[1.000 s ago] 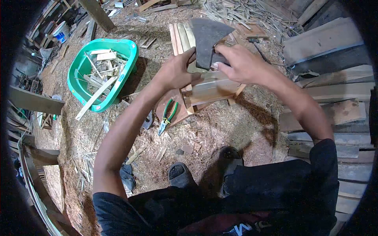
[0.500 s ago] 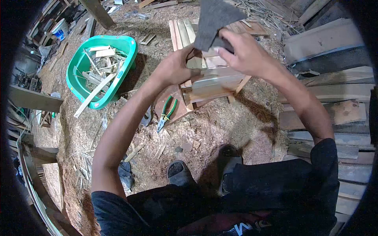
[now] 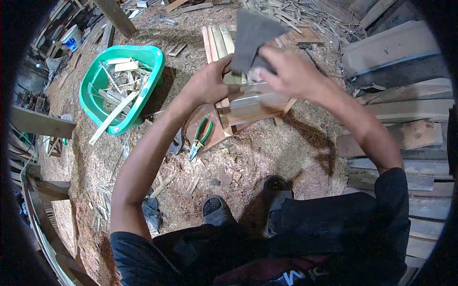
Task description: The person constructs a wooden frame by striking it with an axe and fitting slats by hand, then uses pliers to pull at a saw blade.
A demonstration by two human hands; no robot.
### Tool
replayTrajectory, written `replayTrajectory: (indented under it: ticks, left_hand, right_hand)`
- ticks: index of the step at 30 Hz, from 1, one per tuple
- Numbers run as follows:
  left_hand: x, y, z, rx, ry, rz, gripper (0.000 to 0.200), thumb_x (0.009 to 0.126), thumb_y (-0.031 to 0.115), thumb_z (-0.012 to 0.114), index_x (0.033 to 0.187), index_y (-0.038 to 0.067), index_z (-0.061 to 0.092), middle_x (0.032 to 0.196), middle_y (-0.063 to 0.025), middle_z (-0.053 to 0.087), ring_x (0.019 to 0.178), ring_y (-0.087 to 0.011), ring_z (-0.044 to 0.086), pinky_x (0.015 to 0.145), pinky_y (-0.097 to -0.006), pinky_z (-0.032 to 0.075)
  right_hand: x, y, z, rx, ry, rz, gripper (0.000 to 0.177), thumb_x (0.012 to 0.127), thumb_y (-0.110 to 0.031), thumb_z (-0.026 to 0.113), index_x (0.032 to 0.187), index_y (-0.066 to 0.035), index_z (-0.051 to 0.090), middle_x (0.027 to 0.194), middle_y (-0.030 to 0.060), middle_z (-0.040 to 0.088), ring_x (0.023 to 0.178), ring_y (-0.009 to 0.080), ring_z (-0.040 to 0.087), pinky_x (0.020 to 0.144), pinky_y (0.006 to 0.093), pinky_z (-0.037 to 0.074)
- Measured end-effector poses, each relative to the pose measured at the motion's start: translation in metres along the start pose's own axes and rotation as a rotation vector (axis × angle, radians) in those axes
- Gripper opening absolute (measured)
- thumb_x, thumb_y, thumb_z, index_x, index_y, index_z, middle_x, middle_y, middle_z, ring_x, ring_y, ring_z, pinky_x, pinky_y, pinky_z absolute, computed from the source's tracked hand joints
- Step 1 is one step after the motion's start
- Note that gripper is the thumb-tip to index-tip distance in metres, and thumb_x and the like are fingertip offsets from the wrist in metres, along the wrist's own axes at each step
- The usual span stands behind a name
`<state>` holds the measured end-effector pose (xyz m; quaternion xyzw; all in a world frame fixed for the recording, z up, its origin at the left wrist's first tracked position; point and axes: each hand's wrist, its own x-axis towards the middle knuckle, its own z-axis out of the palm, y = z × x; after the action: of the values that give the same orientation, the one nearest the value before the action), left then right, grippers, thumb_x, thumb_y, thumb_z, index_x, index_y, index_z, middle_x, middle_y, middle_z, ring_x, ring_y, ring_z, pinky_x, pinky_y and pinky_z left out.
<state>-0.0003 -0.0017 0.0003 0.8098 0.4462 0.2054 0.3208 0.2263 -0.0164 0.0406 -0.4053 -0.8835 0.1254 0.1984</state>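
Observation:
A small slatted wooden crate stands on the ground in front of me. My left hand is closed on its near top edge, fingers over the top and thumb along the near side. My right hand, smeared by motion, grips a dark grey sheet of sandpaper at the crate's top edge. The sheet's loose part sticks up and covers some of the slats. Green-handled pliers lie on a brown board left of the crate.
A green plastic tub with wood scraps sits at the left, one long strip poking over its rim. Stacked planks line the right side. Wood shavings cover the ground around my sandals. A wooden post stands at upper left.
My right hand and the sandpaper have shifted slightly left and down along the crate's top edge. My left hand keeps its hold.

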Motion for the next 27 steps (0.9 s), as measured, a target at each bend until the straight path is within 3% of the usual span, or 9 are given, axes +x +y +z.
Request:
replayTrajectory:
  ticks: [1,4,8,9,12,14,20,24,27]
  left_hand:
    - [-0.002,0.003,-0.001,0.021,0.0,0.002,0.07,0.072,0.029,0.081,0.131,0.004,0.054,0.119,-0.0175,0.066,0.11,-0.0287,0.064,0.095,-0.038,0.049]
    - [-0.001,-0.003,0.003,0.05,0.01,-0.014,0.066,0.074,0.029,0.081,0.128,0.001,0.056,0.119,-0.0185,0.066,0.111,-0.0272,0.064,0.096,-0.0371,0.049]
    - [0.001,-0.013,0.004,0.023,-0.003,0.062,0.075,0.075,0.028,0.081,0.136,-0.001,0.048,0.125,-0.019,0.063,0.116,-0.028,0.062,0.1,-0.0375,0.046]
    - [0.0,-0.015,0.005,-0.004,0.016,0.093,0.077,0.076,0.028,0.08,0.138,-0.001,0.045,0.129,-0.019,0.061,0.119,-0.028,0.059,0.101,-0.0376,0.045]
    - [-0.001,-0.029,0.017,-0.174,0.052,0.206,0.082,0.078,0.028,0.079,0.142,-0.003,0.039,0.139,-0.0204,0.052,0.126,-0.029,0.054,0.105,-0.038,0.041]
    - [0.003,-0.043,0.024,-0.408,0.071,0.297,0.084,0.078,0.031,0.078,0.143,-0.004,0.037,0.146,-0.0236,0.043,0.128,-0.0309,0.051,0.107,-0.0387,0.04]
    - [0.008,-0.057,0.02,-0.766,0.49,-0.45,0.073,0.085,0.026,0.073,0.135,-0.014,0.04,0.134,-0.0262,0.05,0.119,-0.0295,0.055,0.106,-0.0387,0.039]
    - [0.025,-0.059,0.016,-1.082,0.146,-0.449,0.064,0.079,0.024,0.078,0.12,-0.016,0.051,0.106,-0.0228,0.064,0.092,-0.0272,0.066,0.078,-0.0362,0.054]
    - [0.054,-0.059,0.012,-0.66,0.388,-0.429,0.066,0.071,0.026,0.086,0.113,-0.015,0.056,0.095,-0.0181,0.067,0.076,-0.0241,0.068,0.07,-0.0348,0.055]
  right_hand:
    - [-0.006,-0.01,-0.001,-0.068,-0.142,0.072,0.029,0.088,-0.016,0.063,0.105,0.005,0.055,0.085,0.0272,0.063,0.082,0.0436,0.064,0.072,0.0489,0.049]
    - [-0.002,-0.008,-0.005,-0.05,-0.092,0.021,0.03,0.088,-0.017,0.063,0.106,0.006,0.054,0.088,0.0272,0.064,0.083,0.0444,0.064,0.073,0.0502,0.05]
    - [0.006,-0.009,-0.013,-0.016,0.03,0.209,0.033,0.088,-0.019,0.067,0.104,0.006,0.055,0.075,0.0194,0.059,0.076,0.0264,0.067,0.068,0.0401,0.052]
    - [0.005,-0.001,-0.01,0.121,0.068,0.206,0.031,0.091,-0.02,0.066,0.108,0.004,0.054,0.076,0.0118,0.059,0.073,0.0157,0.065,0.062,0.0317,0.051]
    - [0.001,0.012,0.005,0.718,0.094,0.155,0.028,0.097,-0.019,0.061,0.113,0.001,0.053,0.083,0.0075,0.063,0.067,0.0138,0.064,0.055,0.0276,0.051]
    - [-0.008,-0.001,0.003,0.895,0.029,0.392,0.028,0.099,-0.021,0.058,0.117,-0.001,0.052,0.086,0.0062,0.064,0.063,0.0132,0.063,0.05,0.0263,0.052]
    - [-0.018,0.004,0.013,0.918,0.009,0.53,0.033,0.101,-0.027,0.054,0.123,-0.003,0.048,0.088,0.0072,0.064,0.055,0.0106,0.06,0.044,0.0242,0.051]
    - [-0.017,0.017,0.029,0.864,0.032,0.528,0.033,0.099,-0.023,0.057,0.122,-0.001,0.047,0.088,0.0072,0.062,0.054,0.0101,0.058,0.043,0.0247,0.05]
    - [-0.022,0.018,0.035,0.794,-0.027,0.549,0.034,0.099,-0.021,0.058,0.121,0.002,0.046,0.089,0.0067,0.061,0.053,0.0102,0.058,0.042,0.0255,0.05]
